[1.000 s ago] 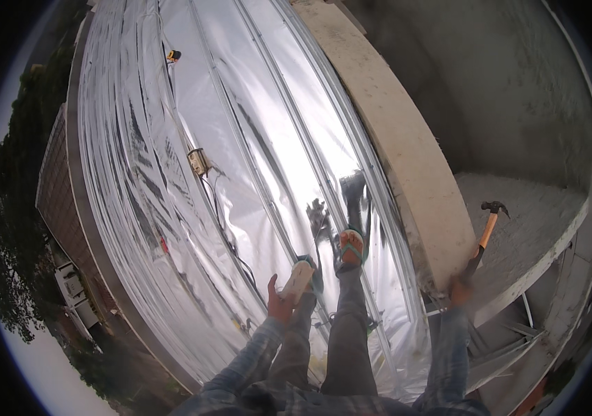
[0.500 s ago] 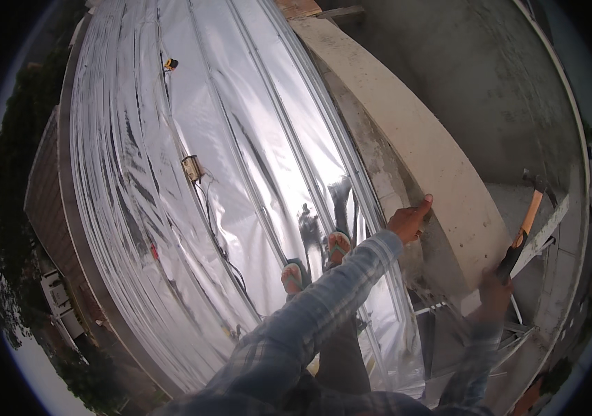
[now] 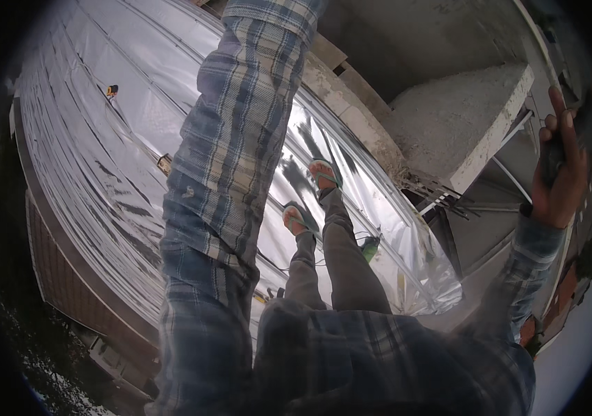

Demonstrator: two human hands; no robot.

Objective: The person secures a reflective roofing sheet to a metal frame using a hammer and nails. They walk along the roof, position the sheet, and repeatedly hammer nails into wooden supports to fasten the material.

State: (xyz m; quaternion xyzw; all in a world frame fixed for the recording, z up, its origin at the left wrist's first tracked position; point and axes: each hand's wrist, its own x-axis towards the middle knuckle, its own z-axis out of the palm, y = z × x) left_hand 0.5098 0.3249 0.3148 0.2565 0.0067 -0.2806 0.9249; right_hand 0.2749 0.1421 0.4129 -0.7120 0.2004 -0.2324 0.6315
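My left arm, in a blue plaid sleeve (image 3: 237, 132), reaches up past the top edge, so the left hand is out of sight. Far to the right, my right hand (image 3: 565, 187) is raised with the index finger pointing up. Its other fingers are closed around the black grip of a hammer (image 3: 552, 154). The hammer's head cannot be made out in the dark rim. Left of this hand lies a rough concrete slab (image 3: 459, 118).
My sandalled feet (image 3: 310, 197) stand on shiny foil sheeting (image 3: 143, 41) with ridges. A yellow-black tool (image 3: 112, 90), a small box (image 3: 164, 163) and a green object (image 3: 370, 247) lie on it. A broken masonry edge (image 3: 351, 97) and metal bars (image 3: 511, 179) border the right side.
My left hand has gone from the beige curved board up out of view. The board no longer shows over the masonry. My right hand has risen at the right with the hammer.
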